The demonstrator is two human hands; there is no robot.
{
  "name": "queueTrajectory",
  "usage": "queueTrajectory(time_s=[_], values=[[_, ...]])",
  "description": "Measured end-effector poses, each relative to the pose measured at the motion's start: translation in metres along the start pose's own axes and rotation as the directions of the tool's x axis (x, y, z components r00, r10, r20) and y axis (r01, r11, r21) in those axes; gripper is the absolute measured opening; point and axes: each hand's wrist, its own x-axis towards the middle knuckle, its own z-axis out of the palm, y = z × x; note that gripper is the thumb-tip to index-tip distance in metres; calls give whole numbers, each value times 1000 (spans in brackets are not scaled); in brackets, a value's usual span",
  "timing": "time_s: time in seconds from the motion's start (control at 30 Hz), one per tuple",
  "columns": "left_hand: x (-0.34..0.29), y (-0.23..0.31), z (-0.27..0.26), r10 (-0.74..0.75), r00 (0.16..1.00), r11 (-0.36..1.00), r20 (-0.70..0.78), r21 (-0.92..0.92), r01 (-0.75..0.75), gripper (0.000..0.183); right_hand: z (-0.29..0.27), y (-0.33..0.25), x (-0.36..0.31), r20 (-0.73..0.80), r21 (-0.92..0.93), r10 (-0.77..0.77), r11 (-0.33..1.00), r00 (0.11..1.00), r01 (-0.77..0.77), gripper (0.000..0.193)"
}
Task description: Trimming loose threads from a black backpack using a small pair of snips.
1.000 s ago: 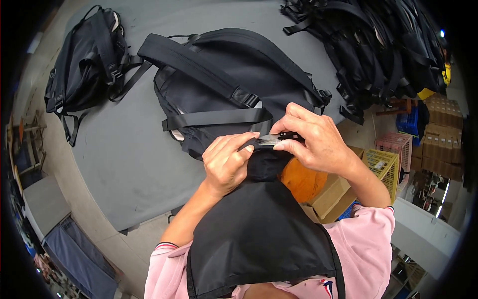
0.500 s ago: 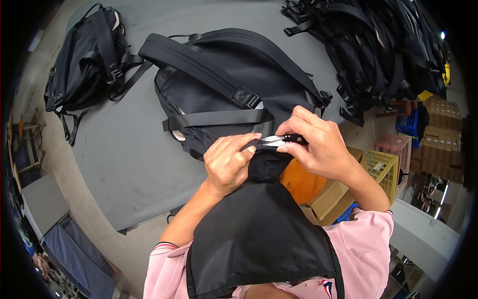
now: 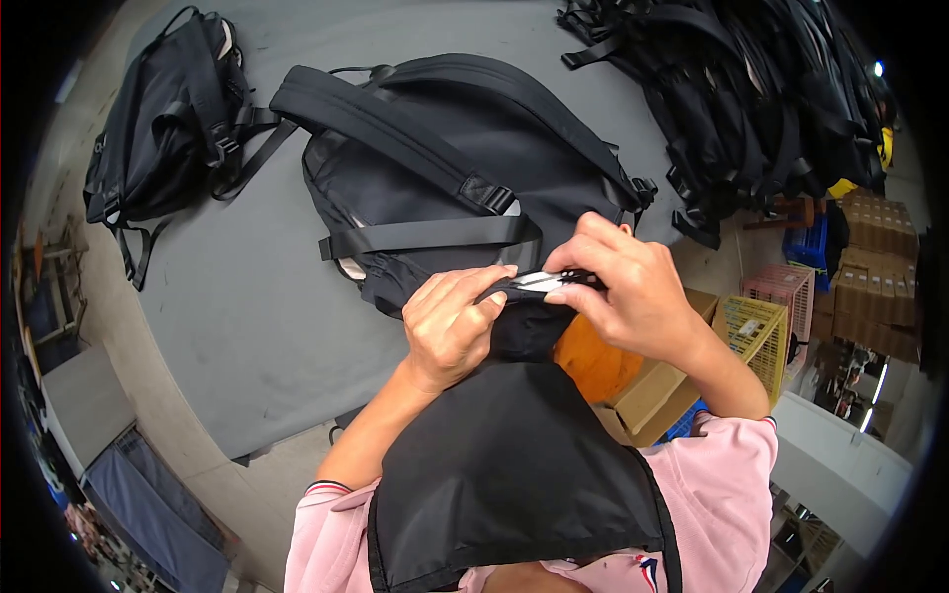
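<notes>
A black backpack (image 3: 415,183) lies with its straps up on the grey table in front of me. At its near edge, my left hand (image 3: 448,324) is closed, pinching a fold of the backpack's black fabric between thumb and fingers. My right hand (image 3: 633,289) is closed around small thread snips (image 3: 539,282) with silver blades and a dark handle. The blades point left, against the pinched fold and close to my left fingertips. Whether a thread lies between them is too small to tell. A flat webbing strap (image 3: 425,237) crosses the backpack just beyond my hands.
Another black backpack (image 3: 178,128) rests at the table's far left. Several more backpacks (image 3: 732,99) are piled at the far right. Beside my right arm are an orange round seat (image 3: 596,361), an open cardboard box (image 3: 652,400) and a yellow crate (image 3: 756,331). Stacked cartons (image 3: 875,277) stand farther right.
The snips' blades have turned slightly and show brighter. Both hands keep nearly the same place and grip; the backpack is shifted very slightly left in the picture.
</notes>
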Motion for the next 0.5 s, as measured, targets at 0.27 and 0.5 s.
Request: queueTrajectory(time_s=[0.27, 0.5], values=[[1, 1, -4, 21, 997, 1000, 72, 17, -22, 31, -4, -4, -5, 17, -90, 26, 996, 1000, -25, 17], [1, 1, -4, 33, 996, 999, 87, 10, -34, 30, -3, -9, -5, 40, -159, -10, 987, 999, 17, 17]])
